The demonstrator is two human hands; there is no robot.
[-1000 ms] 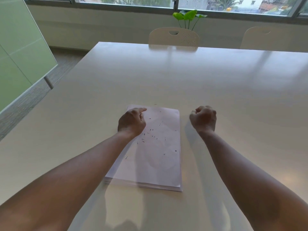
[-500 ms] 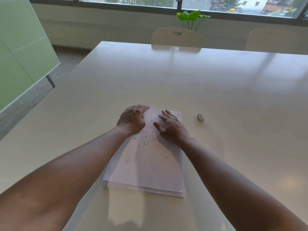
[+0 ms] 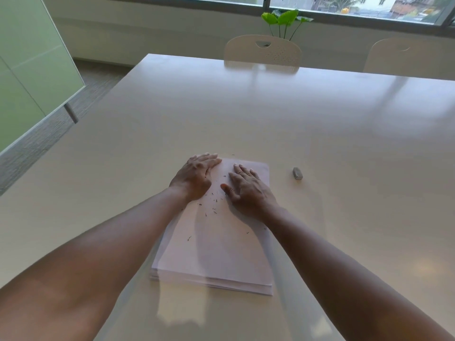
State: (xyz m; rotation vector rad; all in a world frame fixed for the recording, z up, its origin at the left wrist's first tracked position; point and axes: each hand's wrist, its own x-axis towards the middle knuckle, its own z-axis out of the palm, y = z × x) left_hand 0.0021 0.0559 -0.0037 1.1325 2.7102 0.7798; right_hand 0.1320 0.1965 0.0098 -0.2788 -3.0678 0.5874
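A stack of white paper (image 3: 216,252) lies on the table in front of me, with small dark eraser crumbs scattered over its upper half. My left hand (image 3: 197,175) lies flat on the stack's far left corner, fingers straight. My right hand (image 3: 248,188) rests flat on the sheet just to the right of it, fingers spread and pointing away from me. A small grey eraser (image 3: 297,173) lies on the table to the right of the stack, apart from both hands.
The large pale table (image 3: 344,143) stretches ahead. Two white chairs (image 3: 262,51) stand at its far edge, with a green plant (image 3: 285,19) behind them by the window. A green glass partition (image 3: 29,70) stands at the left.
My right hand was a fist on the table right of the stack; it let the eraser down there and moved left onto the paper, opening flat. My left hand's fingers have straightened.
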